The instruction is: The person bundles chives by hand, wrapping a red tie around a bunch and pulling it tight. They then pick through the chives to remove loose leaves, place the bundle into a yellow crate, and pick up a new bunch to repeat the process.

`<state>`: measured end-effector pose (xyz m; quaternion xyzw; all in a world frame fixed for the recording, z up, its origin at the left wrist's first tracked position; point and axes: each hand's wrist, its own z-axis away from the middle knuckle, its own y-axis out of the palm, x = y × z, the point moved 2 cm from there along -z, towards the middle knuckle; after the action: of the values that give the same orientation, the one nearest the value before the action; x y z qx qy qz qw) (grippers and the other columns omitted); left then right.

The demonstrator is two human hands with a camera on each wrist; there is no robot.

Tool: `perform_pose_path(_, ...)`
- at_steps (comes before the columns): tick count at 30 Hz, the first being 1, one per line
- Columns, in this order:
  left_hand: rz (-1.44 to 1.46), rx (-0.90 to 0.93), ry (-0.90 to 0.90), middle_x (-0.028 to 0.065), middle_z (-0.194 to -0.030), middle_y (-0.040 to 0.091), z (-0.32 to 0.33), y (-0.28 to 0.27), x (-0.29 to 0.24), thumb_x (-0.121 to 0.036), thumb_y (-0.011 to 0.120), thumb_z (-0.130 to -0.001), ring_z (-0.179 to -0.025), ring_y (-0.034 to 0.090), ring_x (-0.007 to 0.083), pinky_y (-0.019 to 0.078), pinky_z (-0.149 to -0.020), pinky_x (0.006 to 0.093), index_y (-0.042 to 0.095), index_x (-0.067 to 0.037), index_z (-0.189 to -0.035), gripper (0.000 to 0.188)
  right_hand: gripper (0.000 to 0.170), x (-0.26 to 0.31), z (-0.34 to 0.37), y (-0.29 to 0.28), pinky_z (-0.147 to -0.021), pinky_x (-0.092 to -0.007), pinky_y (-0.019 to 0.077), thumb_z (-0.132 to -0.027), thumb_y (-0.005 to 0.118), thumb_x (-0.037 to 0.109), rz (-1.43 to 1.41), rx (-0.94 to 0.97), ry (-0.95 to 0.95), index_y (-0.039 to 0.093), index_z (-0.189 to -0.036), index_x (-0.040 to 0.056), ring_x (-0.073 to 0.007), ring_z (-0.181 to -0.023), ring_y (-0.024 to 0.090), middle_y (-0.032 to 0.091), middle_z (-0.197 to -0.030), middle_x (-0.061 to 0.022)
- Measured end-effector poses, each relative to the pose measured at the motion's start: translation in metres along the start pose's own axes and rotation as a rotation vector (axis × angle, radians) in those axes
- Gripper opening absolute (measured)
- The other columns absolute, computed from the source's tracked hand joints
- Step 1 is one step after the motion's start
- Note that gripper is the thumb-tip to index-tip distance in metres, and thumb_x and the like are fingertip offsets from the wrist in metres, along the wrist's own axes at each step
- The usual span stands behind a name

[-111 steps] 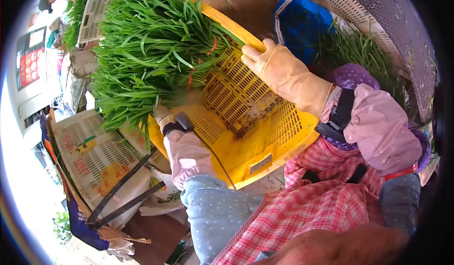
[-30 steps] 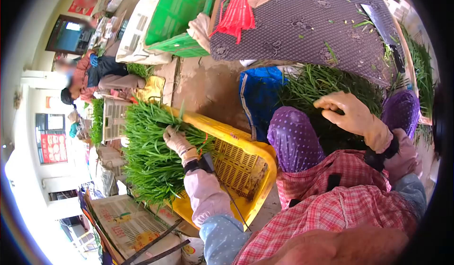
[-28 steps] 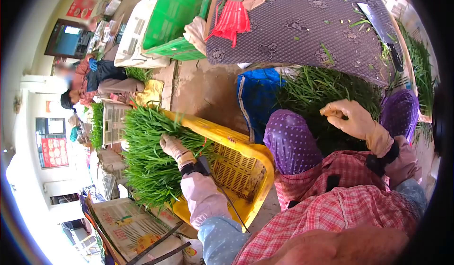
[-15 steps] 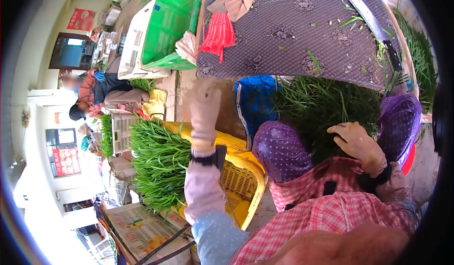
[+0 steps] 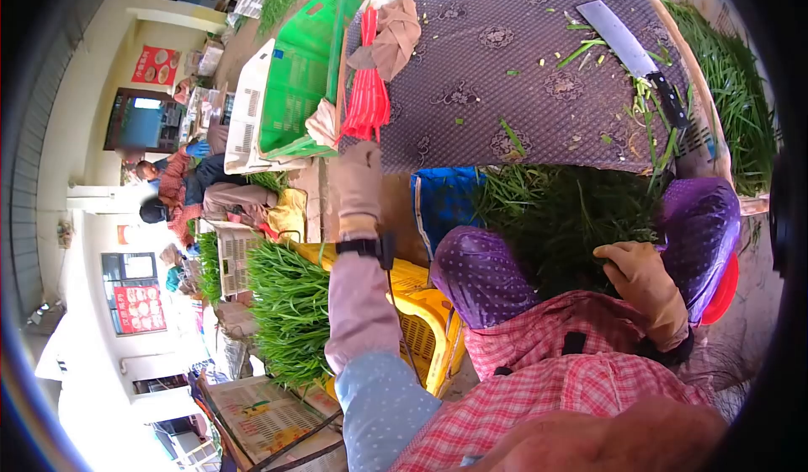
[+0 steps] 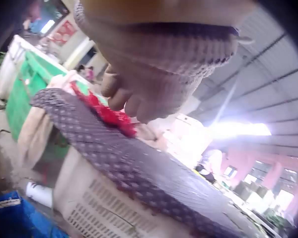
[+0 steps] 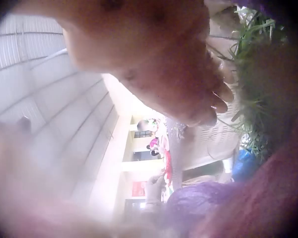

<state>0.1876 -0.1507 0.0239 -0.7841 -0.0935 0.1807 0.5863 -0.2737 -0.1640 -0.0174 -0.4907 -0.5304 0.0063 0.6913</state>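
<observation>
Closely placed: my pale-gloved left hand [image 5: 358, 177] by the gathered red strips, plastic by the look of them [image 5: 367, 106]

The likeliest trouble, I'd say, is taking too much. The strips lie packed together, so a clumsy pinch through this glove could draw out several at once. They also sit near the border of the padded, purple-grey patterned table covering [image 5: 459, 139]; a hard tug might spill the lot over that edge. The crumpled brown cloth [image 5: 396, 38] overlaps their far end, and its weight could snag them or be dragged along. Lower down, the thin black cable [image 5: 406, 329] from my wrist runs past the slotted yellow plastic crate [image 5: 410, 280], which could catch it if I pulled back sharply.

With 12 at the top of the head view, the strips are at 12 o'clock from my left hand, right by the fingertips. Those fingers bend down toward them, but I cannot tell whether they touch or grip anything. The big sheaf of long green leaves [image 5: 290, 312] stands at 7 o'clock from that hand. My tan-gloved right hand [image 5: 646, 291] rests over my lap, fingers loosely bent and holding nothing that I can see, with the loose dark-green leaves [image 5: 581, 224] at its 10 to 11 o'clock.
</observation>
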Motion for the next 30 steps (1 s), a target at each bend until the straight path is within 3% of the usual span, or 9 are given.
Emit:
perform_pose_path(6, -0.013, -0.102, 0.363, 0.0108, -0.069, 0.06, 0.079, -0.043, -0.125, -0.02, 0.063, -0.08, -0.066, 0.06, 0.0316, 0.0475, -0.06, 0.0419, 0.062, -0.012, -0.07, 0.012, 0.021, 0.021, -0.033, -0.009, -0.067, -0.0366, 0.0524, -0.09, 0.058, 0.017, -0.43, 0.083, 0.048, 0.065, -0.104, 0.0038, -0.0288, -0.082, 0.066, 0.068, -0.086, -0.0155)
perform_pose_path(9, 0.23, 0.062, 0.424, 0.0094, -0.066, 0.057, 0.121, -0.042, -0.174, -0.017, 0.064, -0.077, -0.064, 0.058, 0.0304, 0.0464, -0.056, 0.0401, 0.06, -0.012, -0.071, 0.009, 0.065, 0.016, -0.065, 0.018, -0.054, -0.0226, 0.0439, -0.091, 0.049, 0.057, -1.056, 0.371, 0.26, 0.051, -0.132, 0.0049, -0.0148, -0.074, 0.063, 0.065, -0.104, -0.0112)
perform_pose_path(12, 0.284, 0.222, 0.604, 0.0071, -0.074, 0.063, 0.156, -0.039, -0.213, -0.009, 0.071, -0.073, -0.066, 0.062, 0.0269, 0.0499, -0.059, 0.0379, 0.066, -0.011, -0.089, 0.017, 0.056, 0.008, -0.106, 0.027, -0.043, -0.0206, 0.0307, -0.089, 0.054, 0.055, -0.983, 0.495, 0.475, 0.065, -0.107, 0.0029, -0.0081, -0.05, 0.047, 0.066, -0.084, -0.0096)
perform_pose_path(15, 0.386, 0.3, 0.698, 0.0068, -0.073, 0.063, 0.177, -0.043, -0.233, -0.009, 0.071, -0.071, -0.066, 0.063, 0.0263, 0.0498, -0.059, 0.0373, 0.065, -0.01, -0.089, 0.019, 0.036, -0.019, -0.129, 0.021, -0.041, -0.0227, 0.0284, -0.089, 0.063, 0.039, -1.125, 0.149, 0.372, 0.067, -0.092, 0.003, -0.0058, -0.047, 0.041, 0.066, -0.077, -0.0058)
perform_pose_path(19, 0.43, 0.395, 0.836, 0.006, -0.072, 0.062, 0.185, -0.055, -0.248, -0.008, 0.071, -0.069, -0.066, 0.062, 0.0259, 0.049, -0.058, 0.0372, 0.065, -0.009, -0.089, 0.021, 0.035, -0.071, -0.166, -0.009, -0.038, -0.0204, 0.0295, -0.09, 0.062, 0.036, -1.13, -0.057, 0.216, 0.065, -0.103, 0.0029, -0.0056, -0.047, 0.044, 0.069, -0.082, -0.0102)
perform_pose_path(22, 0.372, 0.352, 0.846, 0.005, -0.071, 0.061, 0.172, -0.051, -0.25, -0.006, 0.07, -0.069, -0.064, 0.061, 0.0255, 0.0476, -0.057, 0.0375, 0.065, -0.01, -0.089, 0.021, 0.027, -0.065, -0.191, -0.035, -0.055, -0.0274, 0.0521, -0.092, 0.057, 0.025, -0.831, -0.153, 0.231, 0.069, -0.108, 0.0071, -0.014, -0.065, 0.065, 0.071, -0.086, -0.0087)
perform_pose_path(25, 0.212, 0.271, 0.896, 0.0059, -0.07, 0.06, 0.146, -0.045, -0.25, -0.006, 0.067, -0.071, -0.063, 0.06, 0.0262, 0.0467, -0.057, 0.0382, 0.063, -0.011, -0.084, 0.015, 0.028, -0.06, -0.21, -0.053, -0.088, -0.0342, 0.0503, -0.088, 0.058, 0.023, -0.337, -0.404, -0.063, 0.066, -0.112, 0.0104, -0.0277, -0.097, 0.065, 0.069, -0.104, -0.0114)
perform_pose_path(27, 0.051, 0.139, 0.878, 0.0056, -0.063, 0.049, 0.12, -0.029, -0.245, -0.012, 0.062, -0.077, -0.058, 0.053, 0.0261, 0.041, -0.051, 0.0411, 0.053, -0.013, -0.072, 0.011, 0.055, -0.07, -0.216, -0.06, -0.084, -0.0395, 0.0503, -0.086, 0.061, 0.029, -0.085, -0.567, -0.153, 0.044, -0.137, 0.0145, -0.0357, -0.098, 0.063, 0.063, -0.11, -0.0195)
perform_pose_path(30, -0.08, -0.034, 0.854, 0.0068, -0.061, 0.05, 0.066, -0.004, -0.247, -0.015, 0.059, -0.08, -0.057, 0.054, 0.0285, 0.0426, -0.051, 0.0437, 0.054, -0.013, -0.07, 0.012, 0.08, -0.048, -0.169, -0.105, -0.079, -0.045, 0.0501, -0.081, 0.066, 0.029, 0.052, -0.725, -0.108, 0.024, -0.145, 0.0092, -0.0411, -0.091, 0.062, 0.061, -0.1, -0.0238)
